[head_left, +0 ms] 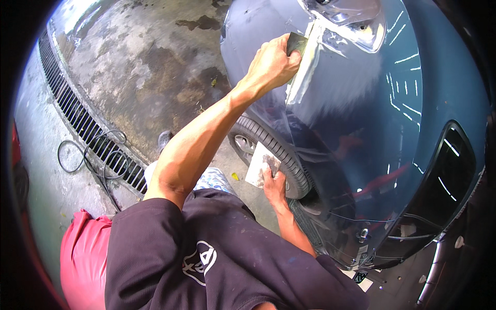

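Observation:
My left hand is closed around a dark flat spreader. The spreader's edge meets a strip of white filler on the panel of a blue-grey car, just below the headlight. Lower down, my right hand grips a white square board, its thumb on the face. Grey smears mark that board, which is held in front of the car's wheel.
A drain grate runs along the stained concrete floor at left, with a black hose looped over it. Red cloth lies beside my left side. The car's dark side window is at right.

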### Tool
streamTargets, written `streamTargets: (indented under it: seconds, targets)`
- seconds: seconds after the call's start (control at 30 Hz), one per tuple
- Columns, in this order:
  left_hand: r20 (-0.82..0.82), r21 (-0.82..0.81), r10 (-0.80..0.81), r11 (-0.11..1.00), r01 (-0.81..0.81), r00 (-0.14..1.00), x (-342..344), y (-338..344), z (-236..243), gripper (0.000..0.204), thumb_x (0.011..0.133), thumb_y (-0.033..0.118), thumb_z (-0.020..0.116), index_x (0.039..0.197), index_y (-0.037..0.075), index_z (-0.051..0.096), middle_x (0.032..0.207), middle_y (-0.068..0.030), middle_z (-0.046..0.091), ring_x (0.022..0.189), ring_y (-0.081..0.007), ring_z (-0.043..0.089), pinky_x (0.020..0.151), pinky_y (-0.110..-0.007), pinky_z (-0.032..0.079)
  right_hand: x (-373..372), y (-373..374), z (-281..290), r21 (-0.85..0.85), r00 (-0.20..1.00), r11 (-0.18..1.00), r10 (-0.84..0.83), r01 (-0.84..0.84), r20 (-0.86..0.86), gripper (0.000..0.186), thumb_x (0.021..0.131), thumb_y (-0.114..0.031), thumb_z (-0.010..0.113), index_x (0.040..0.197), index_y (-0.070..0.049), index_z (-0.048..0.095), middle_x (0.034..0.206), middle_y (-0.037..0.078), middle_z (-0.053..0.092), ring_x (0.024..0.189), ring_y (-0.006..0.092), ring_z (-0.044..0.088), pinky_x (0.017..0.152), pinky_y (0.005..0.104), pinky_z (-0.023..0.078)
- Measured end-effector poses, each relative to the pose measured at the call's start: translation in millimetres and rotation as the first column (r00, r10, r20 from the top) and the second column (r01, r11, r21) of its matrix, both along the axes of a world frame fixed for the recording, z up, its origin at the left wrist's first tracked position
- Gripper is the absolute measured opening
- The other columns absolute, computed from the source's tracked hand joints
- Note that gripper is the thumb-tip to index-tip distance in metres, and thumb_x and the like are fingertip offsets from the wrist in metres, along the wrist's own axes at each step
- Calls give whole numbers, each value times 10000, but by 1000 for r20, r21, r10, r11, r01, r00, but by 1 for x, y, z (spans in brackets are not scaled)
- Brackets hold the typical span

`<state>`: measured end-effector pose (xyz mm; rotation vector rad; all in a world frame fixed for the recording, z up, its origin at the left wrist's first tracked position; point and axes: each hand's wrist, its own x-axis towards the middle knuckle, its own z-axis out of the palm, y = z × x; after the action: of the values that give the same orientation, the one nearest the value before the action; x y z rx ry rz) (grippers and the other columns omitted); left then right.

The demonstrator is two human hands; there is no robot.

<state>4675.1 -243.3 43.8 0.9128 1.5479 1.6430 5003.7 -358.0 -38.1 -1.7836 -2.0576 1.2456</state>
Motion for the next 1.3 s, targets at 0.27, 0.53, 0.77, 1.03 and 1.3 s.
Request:
streamTargets:
  seconds: [0.27, 0.53, 0.77, 1.03, 1.3]
  targets:
    - [-30, 15, -11, 1000, 11, 999, -2, 7, -5, 364, 952, 227, 555, 1221, -9, 627, 927, -208, 735, 840, -308, 726, 828, -430, 549, 5, -3, -9, 109, 1000, 994, -10, 9, 7, 403, 1045, -330, 566, 1100, 48, 699, 867, 112, 721, 816, 180, 663, 758, 364, 509]
    - [-137, -46, -63, 997, 57, 989, 13, 6, -21, 321, 939, 199, 526, 1158, -15, 625, 889, -262, 697, 867, -404, 714, 837, -472, 533, 3, -3, -11, 88, 1000, 996, -6, 7, -12, 418, 1046, -343, 562, 1141, 41, 697, 905, 128, 734, 873, 205, 682, 810, 374, 512]
    - [-163, -36, -69, 997, 64, 984, 21, -1, -26, 305, 934, 186, 525, 1125, -32, 617, 941, -302, 690, 937, -482, 684, 858, -516, 519, -1, -1, -6, 116, 1000, 993, 30, -31, 6, 445, 1042, -372, 556, 1142, 38, 701, 913, 146, 736, 882, 225, 688, 819, 382, 512]
    - [-134, -56, -78, 996, 71, 988, 40, -10, -40, 274, 939, 173, 516, 1088, -38, 607, 926, -318, 675, 920, -500, 673, 827, -533, 511, 1, -2, -11, 102, 999, 994, 36, -35, -4, 462, 1042, -389, 573, 1133, 46, 700, 900, 141, 734, 877, 213, 682, 808, 381, 512]
    - [-179, -217, -233, 957, 193, 956, 64, -50, -114, 302, 949, 177, 525, 1163, -14, 620, 968, -288, 699, 929, -471, 690, 818, -522, 529, 2, -4, -7, 84, 1000, 996, -18, 20, -21, 440, 1039, -363, 603, 1173, 44, 701, 984, 142, 744, 930, 220, 685, 853, 381, 521]
